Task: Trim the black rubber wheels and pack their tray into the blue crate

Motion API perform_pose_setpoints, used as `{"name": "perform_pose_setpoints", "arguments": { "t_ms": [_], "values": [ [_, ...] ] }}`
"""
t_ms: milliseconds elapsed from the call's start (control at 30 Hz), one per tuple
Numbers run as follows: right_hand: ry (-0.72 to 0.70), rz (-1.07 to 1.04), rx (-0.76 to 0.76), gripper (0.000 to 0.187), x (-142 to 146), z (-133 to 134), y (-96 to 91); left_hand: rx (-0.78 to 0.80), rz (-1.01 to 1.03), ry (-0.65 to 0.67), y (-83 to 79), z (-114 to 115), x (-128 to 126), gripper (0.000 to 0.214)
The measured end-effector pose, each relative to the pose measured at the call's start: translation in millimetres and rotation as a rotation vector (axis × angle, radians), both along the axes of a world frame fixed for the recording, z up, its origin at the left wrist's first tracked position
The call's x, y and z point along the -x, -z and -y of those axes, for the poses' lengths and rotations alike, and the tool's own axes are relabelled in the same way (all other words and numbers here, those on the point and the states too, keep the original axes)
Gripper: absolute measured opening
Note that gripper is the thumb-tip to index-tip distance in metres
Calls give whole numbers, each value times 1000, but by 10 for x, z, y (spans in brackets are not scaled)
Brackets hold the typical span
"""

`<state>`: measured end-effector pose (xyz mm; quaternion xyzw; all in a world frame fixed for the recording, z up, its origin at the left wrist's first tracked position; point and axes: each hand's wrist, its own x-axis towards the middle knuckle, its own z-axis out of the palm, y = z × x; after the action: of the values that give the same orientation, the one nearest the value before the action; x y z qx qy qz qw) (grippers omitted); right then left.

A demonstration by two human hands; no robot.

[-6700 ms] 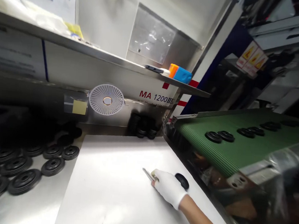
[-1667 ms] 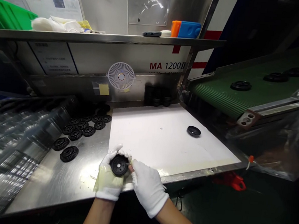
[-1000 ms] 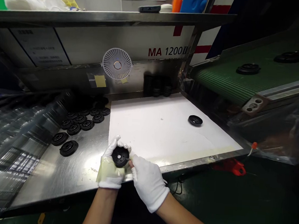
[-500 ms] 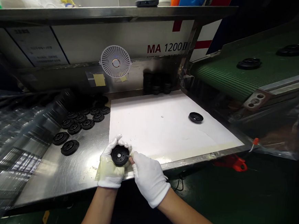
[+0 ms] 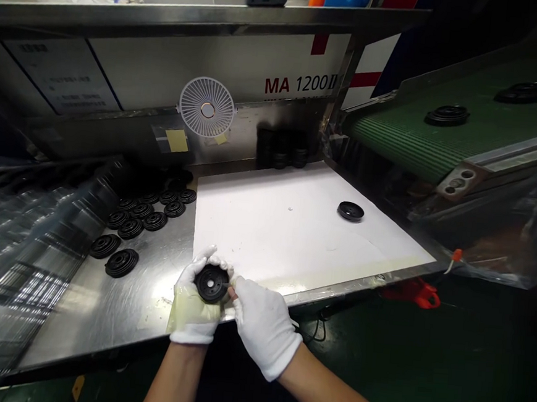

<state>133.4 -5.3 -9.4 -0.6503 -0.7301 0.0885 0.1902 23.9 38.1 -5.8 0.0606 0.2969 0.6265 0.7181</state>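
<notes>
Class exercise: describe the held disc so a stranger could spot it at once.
Find the steel bench under the machine marked MA 1200. At its edge, white-gloved left hand and right hand meet. Between them is the black disc, the only one held.

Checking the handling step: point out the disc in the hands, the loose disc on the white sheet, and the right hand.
Held disc [image 5: 211, 283]: head view, face beside the centre hole.
Loose disc [image 5: 351, 211]: head view, top face.
Right hand [image 5: 263, 327]: head view, back of the glove.

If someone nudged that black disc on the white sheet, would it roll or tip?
The black disc lies flat, so it would probably slide, not roll. Being low and wide, it seems unlikely to tip on the white sheet.
</notes>
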Motion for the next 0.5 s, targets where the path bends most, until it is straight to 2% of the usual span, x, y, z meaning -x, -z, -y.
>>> {"name": "perform_pose_setpoints", "arguments": {
  "t_ms": [133,267,367,500],
  "values": [
    [-22,-22,24,20,69,88,25,15,-37,-58,40,-26,-18,14],
    [-53,-121,7,22,92,139,40,19,-20,-142,-7,-21,-9,12],
    [-18,-181,-6,24,30,92,-6,54,39,-129,-66,-5,2,10],
    [-21,-117,-16,25,-73,-9,-100,33,65,-105,-118,19,-3,10]
  ]
}}
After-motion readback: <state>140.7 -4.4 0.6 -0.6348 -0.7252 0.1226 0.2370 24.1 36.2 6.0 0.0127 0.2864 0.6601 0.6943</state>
